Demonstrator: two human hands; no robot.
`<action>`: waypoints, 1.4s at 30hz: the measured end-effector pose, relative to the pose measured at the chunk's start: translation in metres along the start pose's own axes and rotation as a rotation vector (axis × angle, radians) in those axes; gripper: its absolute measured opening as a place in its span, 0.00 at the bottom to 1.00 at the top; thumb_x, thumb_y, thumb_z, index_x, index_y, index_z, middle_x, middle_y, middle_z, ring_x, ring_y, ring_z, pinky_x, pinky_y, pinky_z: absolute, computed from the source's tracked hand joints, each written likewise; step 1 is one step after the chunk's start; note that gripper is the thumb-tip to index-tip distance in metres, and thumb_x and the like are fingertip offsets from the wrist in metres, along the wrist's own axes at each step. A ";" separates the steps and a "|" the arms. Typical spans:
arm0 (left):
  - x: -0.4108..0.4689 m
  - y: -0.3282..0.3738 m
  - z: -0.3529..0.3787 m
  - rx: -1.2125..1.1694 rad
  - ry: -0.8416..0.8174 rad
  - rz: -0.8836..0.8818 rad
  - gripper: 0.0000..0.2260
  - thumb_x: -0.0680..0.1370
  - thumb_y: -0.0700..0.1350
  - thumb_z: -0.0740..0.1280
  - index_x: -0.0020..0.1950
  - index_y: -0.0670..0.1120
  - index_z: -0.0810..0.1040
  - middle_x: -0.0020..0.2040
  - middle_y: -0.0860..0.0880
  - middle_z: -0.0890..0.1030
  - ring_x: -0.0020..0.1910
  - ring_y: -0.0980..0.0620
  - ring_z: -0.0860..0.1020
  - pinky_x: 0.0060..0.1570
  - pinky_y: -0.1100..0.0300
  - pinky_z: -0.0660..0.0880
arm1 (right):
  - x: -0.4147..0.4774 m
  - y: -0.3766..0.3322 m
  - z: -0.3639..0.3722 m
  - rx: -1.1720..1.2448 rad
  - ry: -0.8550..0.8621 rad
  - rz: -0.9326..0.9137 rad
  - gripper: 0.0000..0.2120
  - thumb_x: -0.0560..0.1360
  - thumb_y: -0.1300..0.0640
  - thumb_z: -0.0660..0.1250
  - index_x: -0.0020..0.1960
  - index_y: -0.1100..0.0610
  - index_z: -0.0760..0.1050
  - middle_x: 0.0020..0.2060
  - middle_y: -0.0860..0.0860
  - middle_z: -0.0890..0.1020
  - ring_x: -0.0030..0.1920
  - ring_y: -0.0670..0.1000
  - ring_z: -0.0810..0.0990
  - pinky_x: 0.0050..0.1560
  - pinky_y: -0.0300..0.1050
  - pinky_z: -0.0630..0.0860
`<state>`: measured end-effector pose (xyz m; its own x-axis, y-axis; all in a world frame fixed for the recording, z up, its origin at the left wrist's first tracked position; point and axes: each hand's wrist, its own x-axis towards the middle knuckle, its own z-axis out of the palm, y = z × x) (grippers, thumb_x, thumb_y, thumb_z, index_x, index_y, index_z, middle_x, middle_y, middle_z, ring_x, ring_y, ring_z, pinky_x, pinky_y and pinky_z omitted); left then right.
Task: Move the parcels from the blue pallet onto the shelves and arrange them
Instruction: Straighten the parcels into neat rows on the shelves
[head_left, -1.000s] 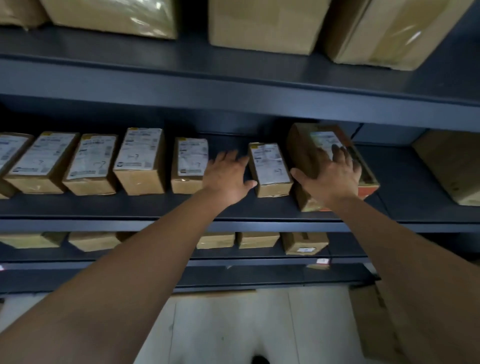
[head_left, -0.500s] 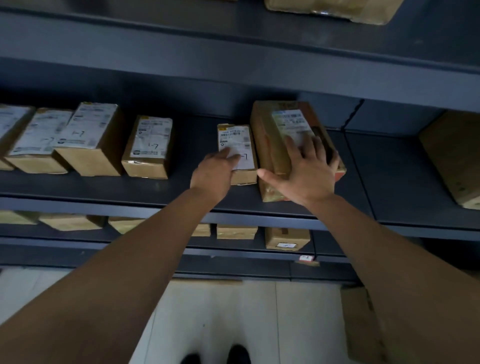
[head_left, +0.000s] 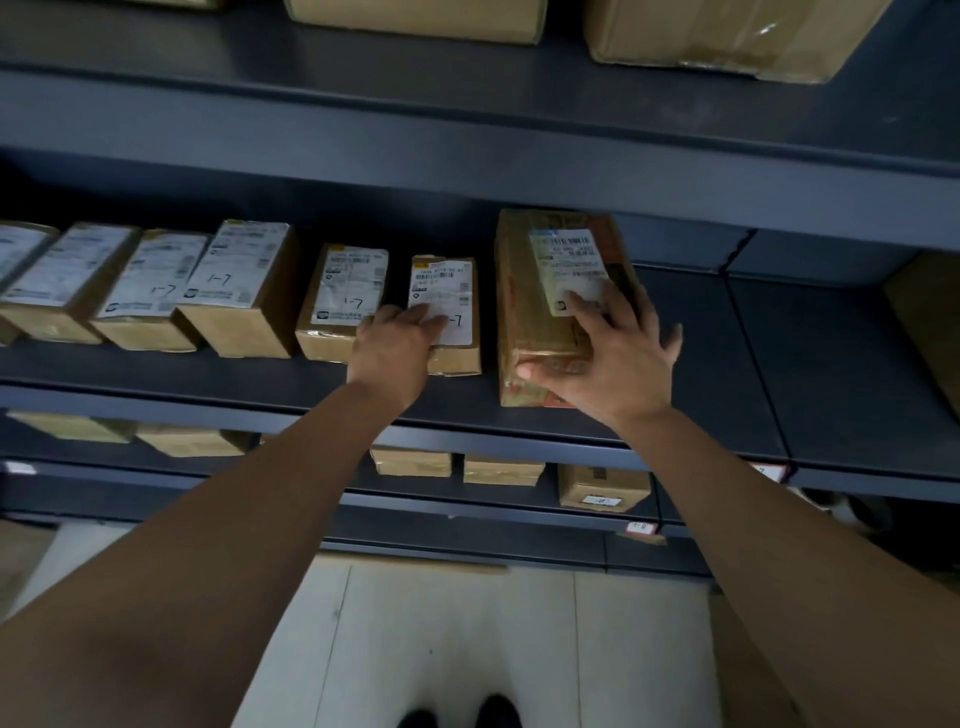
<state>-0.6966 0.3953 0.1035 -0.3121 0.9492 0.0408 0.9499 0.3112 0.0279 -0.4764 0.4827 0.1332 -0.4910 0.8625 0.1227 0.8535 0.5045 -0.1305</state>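
Head view: flat left hand has slid small parcel left; splayed right hand presses large parcel.

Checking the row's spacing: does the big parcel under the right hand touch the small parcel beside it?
No, a strip of dark shelf shows between the big parcel and the small parcel.

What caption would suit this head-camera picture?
Left hand on a small parcel, right hand on a big parcel, middle shelf.
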 end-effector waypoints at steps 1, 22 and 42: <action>-0.001 -0.002 0.000 0.004 0.000 -0.006 0.22 0.81 0.44 0.61 0.75 0.53 0.63 0.76 0.49 0.64 0.71 0.43 0.64 0.68 0.47 0.63 | 0.000 0.000 -0.001 0.000 -0.018 0.002 0.45 0.62 0.22 0.59 0.74 0.41 0.60 0.76 0.49 0.58 0.76 0.59 0.51 0.69 0.70 0.55; -0.005 -0.020 0.000 -0.026 -0.003 0.003 0.25 0.79 0.40 0.63 0.76 0.51 0.63 0.76 0.48 0.64 0.72 0.43 0.64 0.70 0.47 0.63 | -0.018 -0.004 0.007 0.477 0.103 0.025 0.42 0.67 0.53 0.77 0.75 0.50 0.60 0.76 0.55 0.56 0.73 0.58 0.62 0.68 0.56 0.68; -0.019 -0.015 -0.009 -0.087 -0.079 0.139 0.27 0.80 0.46 0.63 0.77 0.44 0.58 0.79 0.46 0.55 0.77 0.46 0.55 0.74 0.51 0.58 | -0.031 -0.009 0.006 0.530 0.046 0.291 0.36 0.71 0.59 0.74 0.73 0.53 0.59 0.61 0.54 0.76 0.60 0.56 0.77 0.58 0.51 0.75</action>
<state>-0.7047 0.3720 0.1114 -0.1729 0.9845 -0.0285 0.9780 0.1751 0.1135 -0.4704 0.4516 0.1244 -0.2321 0.9715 0.0489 0.7426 0.2095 -0.6361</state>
